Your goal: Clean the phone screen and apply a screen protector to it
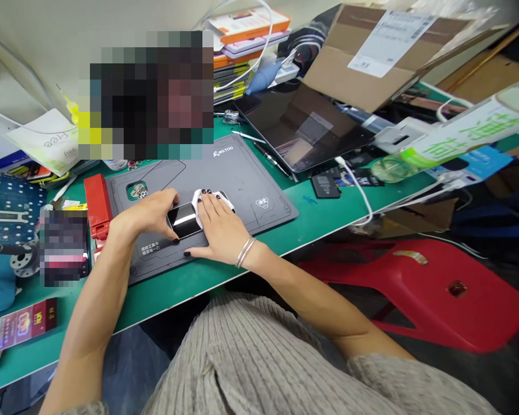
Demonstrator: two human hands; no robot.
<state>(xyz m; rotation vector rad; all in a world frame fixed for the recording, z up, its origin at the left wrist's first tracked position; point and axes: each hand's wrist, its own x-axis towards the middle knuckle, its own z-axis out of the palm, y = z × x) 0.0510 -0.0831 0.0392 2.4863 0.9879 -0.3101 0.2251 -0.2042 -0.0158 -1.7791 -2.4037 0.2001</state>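
A small black device with a glossy screen (184, 219) lies on a grey work mat (242, 178) on the green bench. My left hand (153, 214) grips its left end, fingers curled round the edge. My right hand (216, 225), with dark nails and bracelets at the wrist, lies flat with fingers stretched out over a white cloth or pad (211, 199) at the device's right side, pressing it down.
A red box (97, 206) stands at the mat's left edge. A dark tablet (303, 124), tweezers (248, 136), cables, a cardboard box (372, 55) and a bottle (458, 135) crowd the back right. A red plastic stool (419, 288) stands right of my knees. A blue perforated board (8, 202) sits left.
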